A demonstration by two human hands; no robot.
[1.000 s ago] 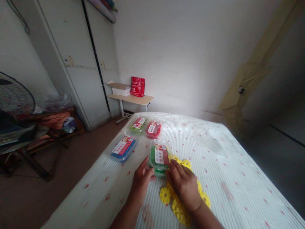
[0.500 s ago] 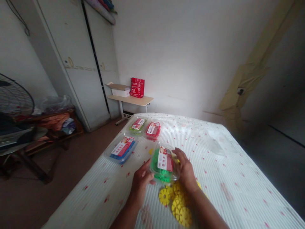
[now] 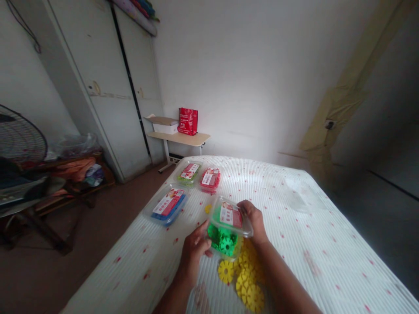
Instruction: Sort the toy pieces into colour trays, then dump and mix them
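Note:
My left hand grips the left side of a clear plastic box, in which green flower-shaped discs show. The box's transparent lid, with a red and white label, is lifted and tilted at its near edge. My right hand is closed on the lid's right side. Below the box, yellow notched discs lie in a loose heap on the table, partly hidden by my right forearm. One more yellow disc sits just beyond the box.
To the left stands a lidded box of blue pieces. Farther back are boxes of light green and red pieces. A clear plastic container rests on the right of the patterned tablecloth. A side table carries a red bag.
The lid has come up off the near edge of the box, raised by my right hand, and the green discs are now exposed. My left hand has barely moved.

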